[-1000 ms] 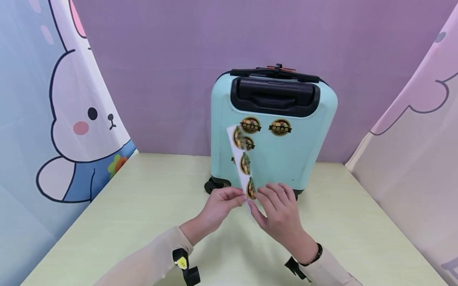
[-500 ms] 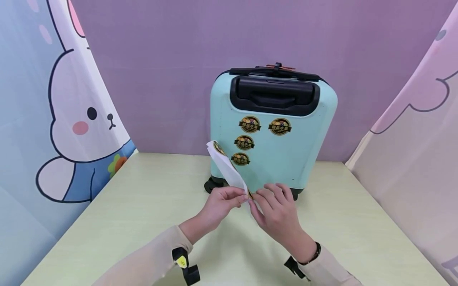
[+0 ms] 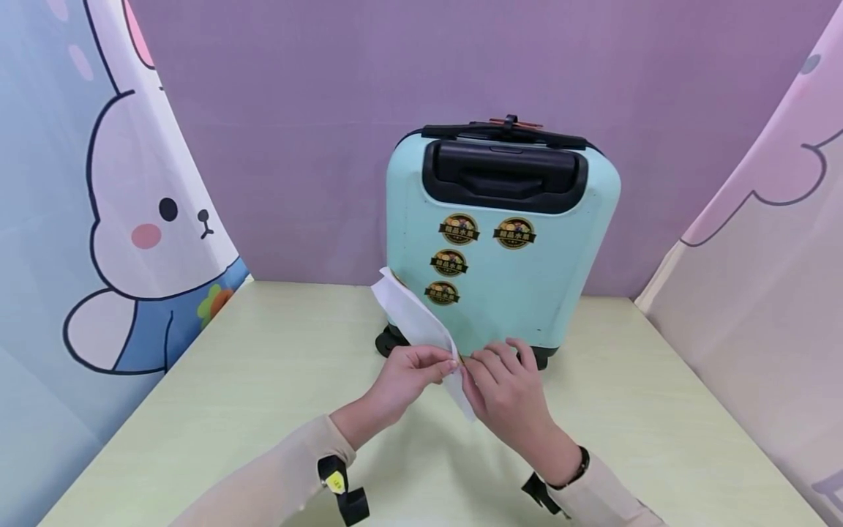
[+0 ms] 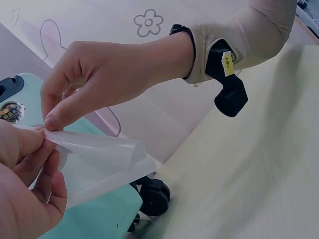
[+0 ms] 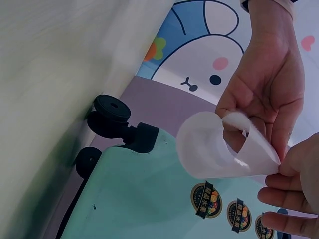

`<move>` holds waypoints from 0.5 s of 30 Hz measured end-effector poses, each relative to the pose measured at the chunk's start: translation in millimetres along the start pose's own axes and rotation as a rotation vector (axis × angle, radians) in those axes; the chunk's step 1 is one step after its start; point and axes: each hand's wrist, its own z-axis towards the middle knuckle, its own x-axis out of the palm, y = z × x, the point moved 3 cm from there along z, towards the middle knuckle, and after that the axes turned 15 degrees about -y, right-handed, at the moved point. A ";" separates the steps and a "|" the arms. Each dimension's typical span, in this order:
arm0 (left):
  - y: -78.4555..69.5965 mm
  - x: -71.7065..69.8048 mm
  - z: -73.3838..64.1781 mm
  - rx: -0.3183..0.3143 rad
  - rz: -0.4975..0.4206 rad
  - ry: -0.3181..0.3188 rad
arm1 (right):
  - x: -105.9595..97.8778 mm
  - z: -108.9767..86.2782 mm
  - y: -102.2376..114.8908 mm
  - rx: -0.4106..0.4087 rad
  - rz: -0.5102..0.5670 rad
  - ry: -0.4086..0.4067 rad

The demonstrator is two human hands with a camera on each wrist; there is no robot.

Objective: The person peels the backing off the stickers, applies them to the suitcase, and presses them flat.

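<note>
In front of the suitcase my left hand (image 3: pixel 410 377) pinches a white sticker sheet (image 3: pixel 418 315) between thumb and fingers. The sheet's pale back faces the head camera, and it bends into a curl in the right wrist view. My right hand (image 3: pixel 510 391) pinches the same edge close beside the left fingertips, with its other fingers bent loosely. A thin gold edge of a sticker shows there, though the fingers hide most of it. The mint-green suitcase (image 3: pixel 520 293) stands upright behind, with several round black-and-gold stickers (image 3: pixel 459 229) on its face.
A pale table (image 3: pixel 296 351) bears the suitcase, which rests on black wheels (image 3: pixel 391 341). Behind hangs a purple cloth (image 3: pixel 296 146). A bunny-print curtain (image 3: pixel 151 183) flanks the left side, and a pink-and-white curtain (image 3: pixel 757 307) the right.
The sheet has turned from its sticker side to its blank back and bent, its upper end swinging left. Both hands stay almost in place, the right fingers closing at the edge.
</note>
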 end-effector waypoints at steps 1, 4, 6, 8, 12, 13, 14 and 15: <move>0.1 0.1 -0.1 0.000 -0.001 0.001 | -0.1 -0.3 -0.1 -0.002 0.000 0.004; 0.4 0.0 -0.7 -0.002 -0.001 -0.001 | -0.3 -1.5 -0.5 -0.010 0.005 0.017; 0.8 -0.1 -1.0 -0.008 0.002 -0.003 | -0.6 -2.2 -1.0 -0.012 0.013 0.019; 1.7 -0.2 -1.1 -0.019 0.007 -0.008 | -0.8 -2.8 -2.0 -0.006 0.026 0.018; 2.9 -0.2 -0.6 -0.031 0.007 -0.018 | -0.6 -3.7 -4.5 0.026 0.063 0.014; 2.7 -0.3 -0.5 -0.030 0.006 -0.020 | -0.3 -4.0 -5.1 0.033 0.074 0.012; 2.5 -0.4 -0.6 -0.030 0.003 -0.022 | -0.1 -4.3 -5.5 0.039 0.087 0.006; 2.4 -0.4 -0.7 -0.028 0.001 -0.022 | 0.2 -4.6 -5.9 0.049 0.101 0.004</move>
